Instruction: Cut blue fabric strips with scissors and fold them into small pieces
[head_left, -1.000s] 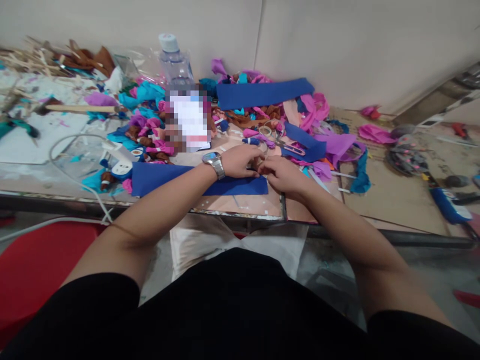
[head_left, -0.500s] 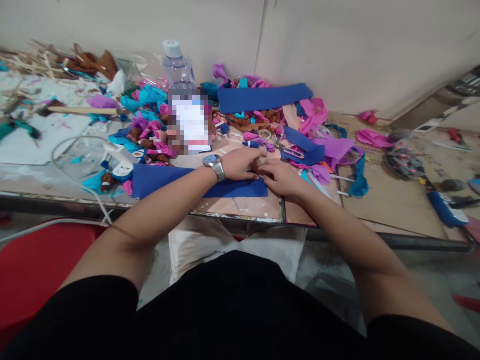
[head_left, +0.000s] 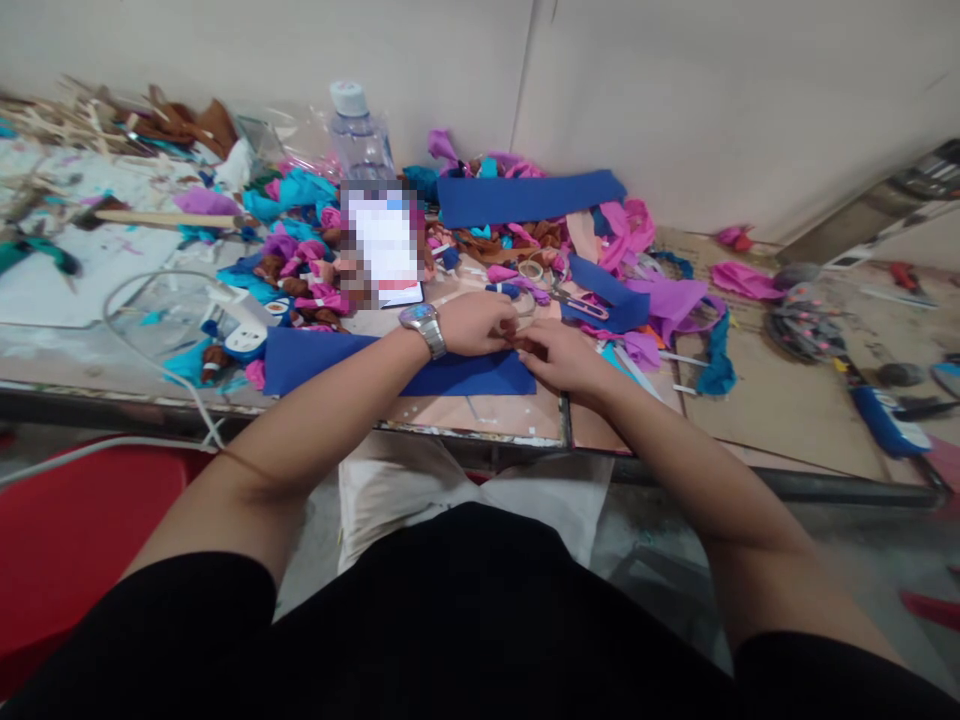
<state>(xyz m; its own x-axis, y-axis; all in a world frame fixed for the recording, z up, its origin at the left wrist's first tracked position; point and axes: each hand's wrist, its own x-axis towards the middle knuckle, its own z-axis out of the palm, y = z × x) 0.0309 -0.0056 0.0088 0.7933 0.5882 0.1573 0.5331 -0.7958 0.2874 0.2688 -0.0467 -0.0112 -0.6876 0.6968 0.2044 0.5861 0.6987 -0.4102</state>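
Observation:
My left hand point(head_left: 478, 322), with a metal watch at its wrist, has its fingers curled together above a flat dark blue strip point(head_left: 330, 362). My right hand point(head_left: 561, 356) meets it fingertip to fingertip over the strip's right end, its fingers pinched too. Whatever lies between the fingertips is too small and hidden to make out. Just beyond the hands are a roll of tape point(head_left: 523, 301), a small dark blue rolled piece point(head_left: 502, 290) and a pink box cutter point(head_left: 583, 304) on another blue piece point(head_left: 611, 292).
A phone point(head_left: 386, 250) leans before a clear bottle point(head_left: 361, 140), amid heaps of pink, purple, turquoise and brown scraps. A white power strip with a cable point(head_left: 244, 325) lies left. Cardboard point(head_left: 780, 400) covers the right side. A red stool point(head_left: 90, 540) stands below the table edge.
My left hand has shifted slightly up and its fingers have drawn back a little from the right ones. My right hand stays in nearly the same place.

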